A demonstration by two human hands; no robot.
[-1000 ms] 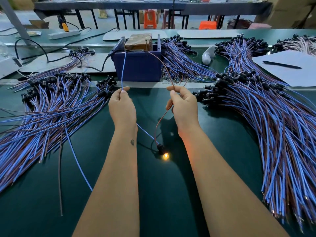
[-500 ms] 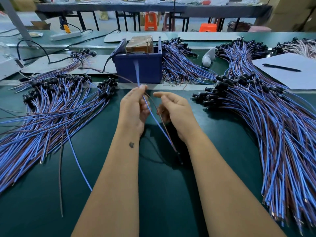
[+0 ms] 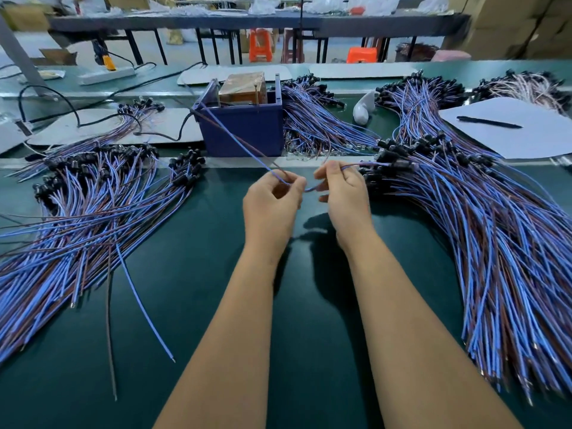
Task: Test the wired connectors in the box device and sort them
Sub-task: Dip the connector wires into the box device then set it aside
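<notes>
Left pile of blue-brown wired connectors (image 3: 93, 205) fans across green desk (image 3: 192, 305), black heads toward far edge. Two loose wires (image 3: 139, 305) lie just beside it. Blue box device (image 3: 244, 128) stands mid-desk behind hands. Left hand (image 3: 272, 205): grip narrow, fingertips pinching blue-brown wire (image 3: 247, 153) that slants up toward box's left corner. Right hand (image 3: 346, 196): grip pinching same wire's other stretch, black connector end blurred by right pile (image 3: 495, 243). Paper sheet (image 3: 510, 134) with pen (image 3: 489, 122) far right.
</notes>
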